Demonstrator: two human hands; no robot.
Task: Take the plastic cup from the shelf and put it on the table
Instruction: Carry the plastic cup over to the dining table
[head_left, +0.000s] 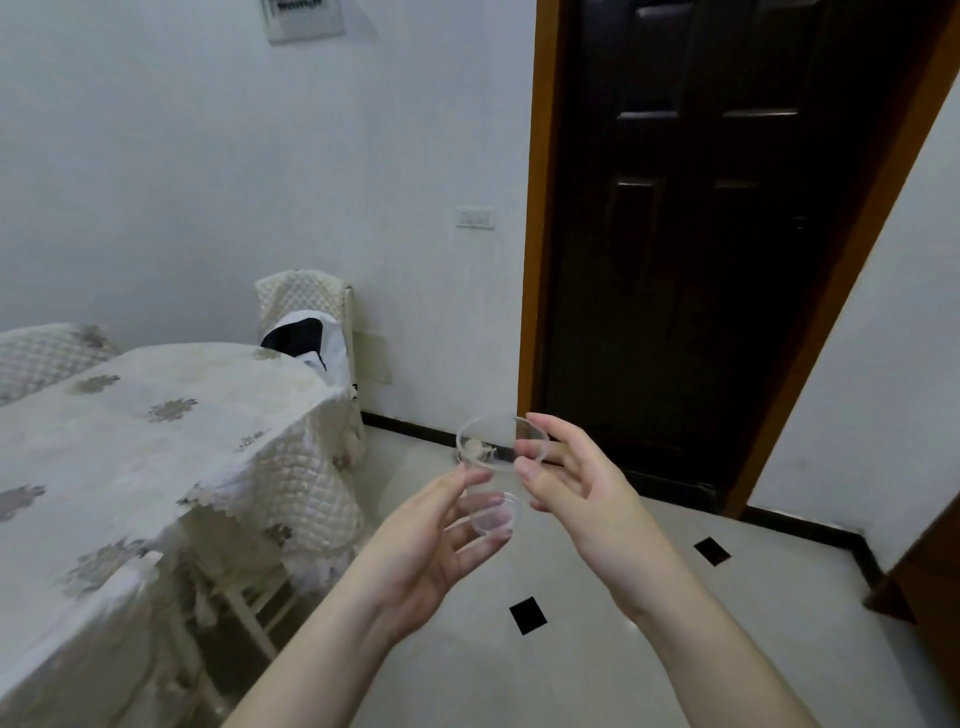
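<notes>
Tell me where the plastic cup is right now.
In the head view, the plastic cup is held between the left hand and right hand, above the floor, right of the cloth-covered table.

Both forearms reach forward — left hand (441, 535) and right hand (566, 467) cupped, facing each other

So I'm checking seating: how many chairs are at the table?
2 show. One chair stands at the table's far right corner with a black-and-white bag on it; another chair back peeks over the far left edge. More may be hidden.
</notes>
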